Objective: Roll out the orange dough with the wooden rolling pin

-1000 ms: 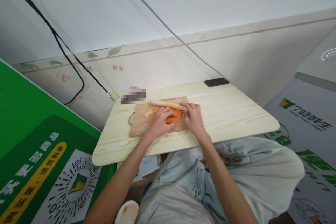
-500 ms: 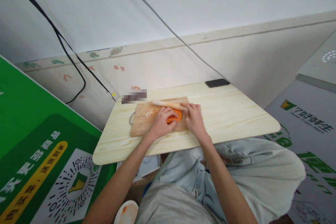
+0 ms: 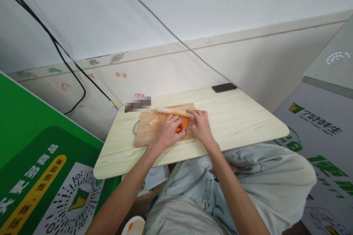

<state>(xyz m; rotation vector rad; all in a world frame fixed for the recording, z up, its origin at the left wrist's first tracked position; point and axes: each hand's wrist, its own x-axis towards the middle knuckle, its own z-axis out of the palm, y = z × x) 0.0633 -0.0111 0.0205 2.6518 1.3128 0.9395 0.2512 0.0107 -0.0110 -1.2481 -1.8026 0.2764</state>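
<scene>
The left hand (image 3: pixel 168 129) is curled over the flat orange dough (image 3: pixel 184 121), with its thumb and fingers pinching the edge nearest the person. The right hand (image 3: pixel 200 124) has its fingers bent over the right end of a pale rolling pin (image 3: pixel 171 111) and holds it there, but how tight it holds I cannot tell. The dough lies on a wooden board (image 3: pixel 143 137), between the two hands and just in front of the pin. The pin lies across the back part of the board, tilted a little. White marks (image 3: pixel 156 120) show on the left part of the board, and a metal loop (image 3: pixel 135 127) sticks out from its left side. The board sits on a pale bench (image 3: pixel 242 117). A black phone (image 3: pixel 224 87) lies near the back edge, well apart from the board
</scene>
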